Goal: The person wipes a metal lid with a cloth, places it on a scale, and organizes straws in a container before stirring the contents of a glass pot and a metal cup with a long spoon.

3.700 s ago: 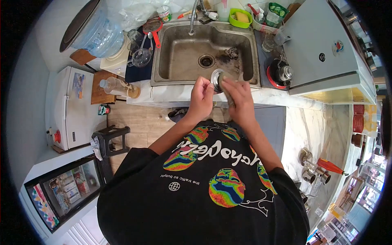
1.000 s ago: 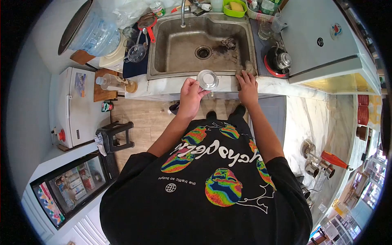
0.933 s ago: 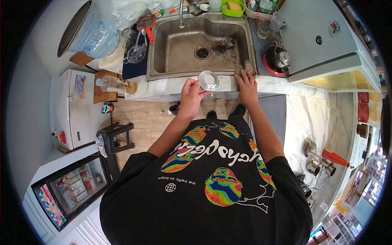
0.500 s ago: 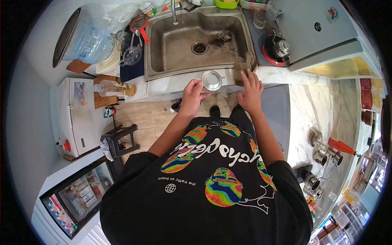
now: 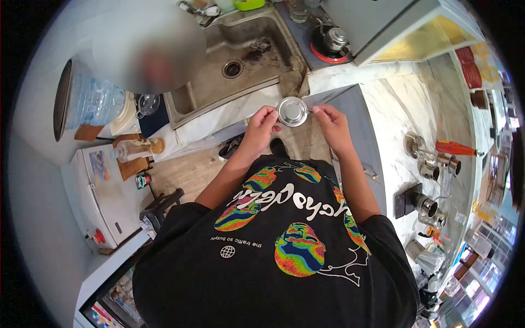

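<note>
A small round steel cup with a side handle [image 5: 293,111] is held in front of my chest, its open mouth facing up at me. My left hand [image 5: 261,123] pinches its left rim. My right hand [image 5: 330,121] grips the handle on its right side. Both hands are out over the floor, just off the front edge of the marble counter [image 5: 229,112]. Behind them lies the stained steel sink [image 5: 219,71], with a brown cloth [image 5: 300,82] draped over its right corner.
A red-based kettle [image 5: 332,41] stands right of the sink beside a grey box-shaped appliance [image 5: 383,19]. A big water bottle [image 5: 90,101] stands at left, above a white mini fridge [image 5: 101,191]. Steel pots and a red-handled tool [image 5: 456,148] lie on the right-hand counter.
I have turned right, away from the sink. My right hand left the cloth on the sink's edge and took the cup's handle. The cup now sits between both hands.
</note>
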`<state>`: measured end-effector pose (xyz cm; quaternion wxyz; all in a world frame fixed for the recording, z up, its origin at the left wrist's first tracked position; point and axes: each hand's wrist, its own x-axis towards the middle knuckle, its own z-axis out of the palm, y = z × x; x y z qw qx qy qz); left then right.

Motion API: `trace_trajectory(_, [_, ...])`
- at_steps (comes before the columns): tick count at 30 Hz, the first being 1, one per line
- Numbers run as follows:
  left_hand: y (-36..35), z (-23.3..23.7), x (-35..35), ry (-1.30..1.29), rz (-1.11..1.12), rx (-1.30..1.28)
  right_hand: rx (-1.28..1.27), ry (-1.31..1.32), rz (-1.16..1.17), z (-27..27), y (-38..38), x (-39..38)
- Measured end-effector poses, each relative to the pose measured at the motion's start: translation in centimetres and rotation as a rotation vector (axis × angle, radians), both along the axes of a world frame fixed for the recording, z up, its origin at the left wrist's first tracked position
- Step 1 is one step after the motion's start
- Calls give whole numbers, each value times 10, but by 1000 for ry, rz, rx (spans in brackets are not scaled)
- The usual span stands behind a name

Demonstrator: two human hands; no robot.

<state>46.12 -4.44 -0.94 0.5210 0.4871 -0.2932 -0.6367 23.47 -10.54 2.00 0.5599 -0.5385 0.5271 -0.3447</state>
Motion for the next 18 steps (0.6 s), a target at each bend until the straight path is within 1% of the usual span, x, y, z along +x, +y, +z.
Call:
trace_trajectory(2, [-2,4,-17,-17,-43,0,-22,31,-9,6,9,-18])
trace_trajectory(5, [-1,3,-44,1,-140,-2,-29,-45,-2,-6,26,-57])
trace_trajectory(8, [3,5,-81,10,-247,-5,38,64,-28,12,58,-99])
trace_trajectory(11, [17,9,-129,20,-372,-1,5,86,-87,24,102,-144])
trace_trajectory(12, [21,11,-145,22,-417,-1,-42,122,-104,15,118,-162])
trace_trajectory(15, [36,8,-193,-25,-622,-6,35,104,-210,6,171,-211])
trace_trajectory(16, [44,12,-212,-50,-661,2,112,136,-254,19,190,-224])
trace_trajectory(18, [61,22,-247,-97,-753,-6,52,106,-378,16,227,-248])
